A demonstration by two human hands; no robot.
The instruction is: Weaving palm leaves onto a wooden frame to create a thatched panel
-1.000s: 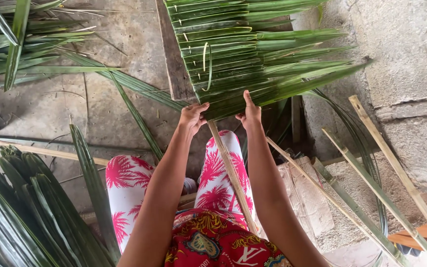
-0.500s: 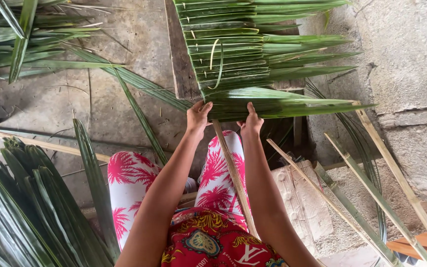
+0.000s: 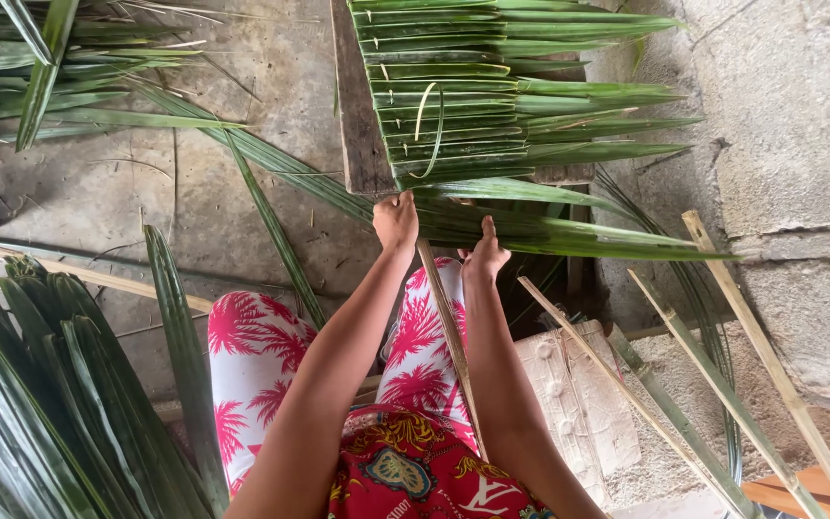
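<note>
Two hands (image 3: 396, 219) (image 3: 484, 258); one wooden plank (image 3: 357, 106); four bamboo sticks (image 3: 770, 356).

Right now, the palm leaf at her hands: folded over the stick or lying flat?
Folded. The leaf doubles over the stick by the left hand and right hand, tips trailing right.

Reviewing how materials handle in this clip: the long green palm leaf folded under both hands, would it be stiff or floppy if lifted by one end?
Probably floppy: the palm leaf is a long, thin strip, and loose leaves on the floor bend and curve. Likely light, being flat and narrow. It seems to crease without snapping, since the left hand and right hand press it folded over the thin stick.
</note>
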